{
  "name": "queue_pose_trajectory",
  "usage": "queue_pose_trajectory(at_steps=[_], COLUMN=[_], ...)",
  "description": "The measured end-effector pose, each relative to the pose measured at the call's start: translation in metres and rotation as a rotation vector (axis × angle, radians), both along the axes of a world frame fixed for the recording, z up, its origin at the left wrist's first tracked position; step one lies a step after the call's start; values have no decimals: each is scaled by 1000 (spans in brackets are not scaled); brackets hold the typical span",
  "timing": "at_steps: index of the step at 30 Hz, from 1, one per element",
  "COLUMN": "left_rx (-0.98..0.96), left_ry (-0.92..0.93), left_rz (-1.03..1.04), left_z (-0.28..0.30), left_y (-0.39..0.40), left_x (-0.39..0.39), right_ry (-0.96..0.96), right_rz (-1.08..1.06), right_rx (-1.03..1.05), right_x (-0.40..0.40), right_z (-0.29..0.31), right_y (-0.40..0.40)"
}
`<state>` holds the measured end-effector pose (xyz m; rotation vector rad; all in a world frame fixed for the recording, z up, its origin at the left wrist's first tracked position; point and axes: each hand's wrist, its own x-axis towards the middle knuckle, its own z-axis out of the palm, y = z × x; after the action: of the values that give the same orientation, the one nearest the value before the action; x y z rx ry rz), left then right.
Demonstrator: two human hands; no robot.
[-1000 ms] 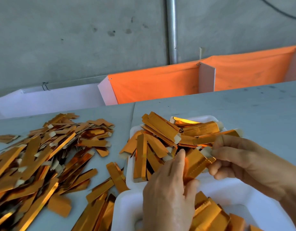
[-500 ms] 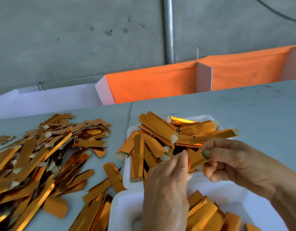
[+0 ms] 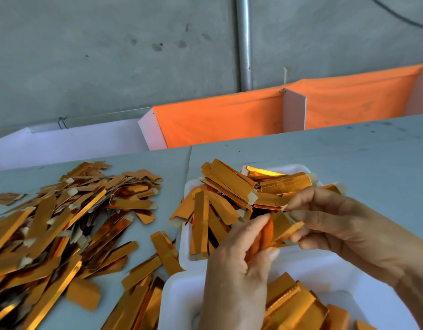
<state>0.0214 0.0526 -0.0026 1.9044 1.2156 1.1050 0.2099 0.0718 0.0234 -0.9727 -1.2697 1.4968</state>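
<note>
Both hands hold one shiny gold-orange card piece above the white foam trays. My left hand pinches its lower end between thumb and fingers. My right hand grips its upper end with curled fingers, and the piece looks partly folded between them. The far white tray holds several folded gold pieces. The near white tray holds more gold pieces at the bottom right, partly hidden by my left wrist.
A large loose heap of flat gold strips covers the grey table at left. Behind the table stand an orange cloth bin with white dividers, a grey wall and a metal pipe.
The gold piece has been worked between both hands: it looks shorter and more folded, and my right hand's fingers have shifted along its upper end. The camera view dipped slightly.
</note>
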Motion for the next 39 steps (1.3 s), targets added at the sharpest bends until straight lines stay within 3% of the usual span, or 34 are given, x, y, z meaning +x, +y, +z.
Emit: queue_pose_trajectory(at_steps=[11,22,32,39], left_rx=[-130,-113,-217,-134], left_ry=[-156,-73,-96,15], left_rz=[-87,-57,-146,-74], left_z=[2,2,1,4], left_y=[1,-1,0,-2], left_x=[-6,-7,-11,-8], right_ry=[-17,-226,-211,-288], right_rz=[52,77,131,52], right_rx=[131,228,212,214], right_x=[3,4,8,-2], right_z=[2,5,6,9], right_y=[0,-4,-4,-7])
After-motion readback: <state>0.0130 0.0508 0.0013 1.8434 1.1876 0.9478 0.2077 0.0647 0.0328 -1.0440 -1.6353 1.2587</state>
